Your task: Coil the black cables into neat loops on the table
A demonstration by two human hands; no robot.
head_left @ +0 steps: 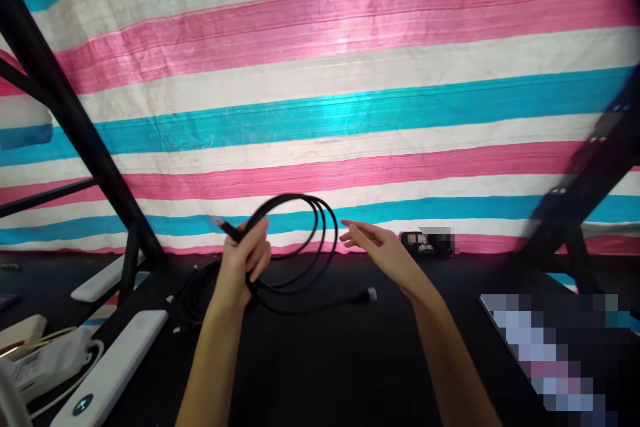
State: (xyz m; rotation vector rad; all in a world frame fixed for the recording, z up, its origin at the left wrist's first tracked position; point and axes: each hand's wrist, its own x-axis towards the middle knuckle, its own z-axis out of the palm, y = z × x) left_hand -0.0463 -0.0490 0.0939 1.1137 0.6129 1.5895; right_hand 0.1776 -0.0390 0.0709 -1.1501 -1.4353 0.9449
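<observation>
A black cable (336,235) hangs in loose loops from my left hand (245,255), whose fingers are wrapped round it. One plug end sticks out to the upper left of that hand, slightly blurred. The other end, with a metal-tipped plug (369,295), reaches right, low over the black table (320,373). My right hand (373,243) is just right of the loops, fingers apart and pointing left, with nothing in it.
More coiled black cable (187,293) lies left of my left hand. White bars (117,363), a white adapter (55,360) and cords are at the left. A phone (425,243) stands at the back; a pixelated screen (550,347) is at the right. Black metal posts (83,133) flank the striped sheet.
</observation>
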